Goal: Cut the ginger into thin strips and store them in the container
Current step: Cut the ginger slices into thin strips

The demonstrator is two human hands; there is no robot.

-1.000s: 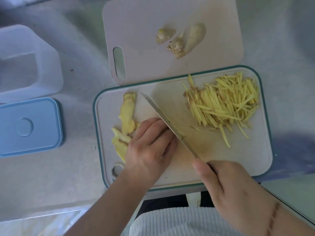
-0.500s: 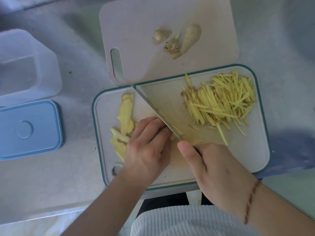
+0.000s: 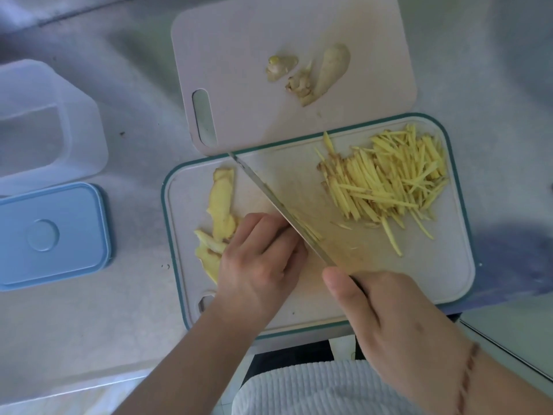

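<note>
grey worktop (image 3: 89, 319), two boards. on the near board (image 3: 434, 283) a big strip pile (image 3: 389, 181) sits at the far right corner, done. left hand (image 3: 257, 265) fingers curled, pressing ginger slices (image 3: 221, 205) at the left edge; right hand (image 3: 398, 330) grips the knife (image 3: 278, 205) mid-cut. container (image 3: 45, 124) by the worktop's left edge has no ginger visible in it, its lid (image 3: 51, 235) off. probably over halfway on cutting.

On the teal-rimmed board (image 3: 460, 283) the knife (image 3: 278, 205) lies diagonally and cuts the surface in two; the bare part between the blade and the ginger strips (image 3: 389, 178) leaves room to pass. The left side is crowded by ginger slices (image 3: 220, 205) and the left hand (image 3: 257, 259). On the bench (image 3: 134, 310), the container (image 3: 74, 130) and its blue lid (image 3: 54, 235) fill the left edge, with free surface before them.
</note>
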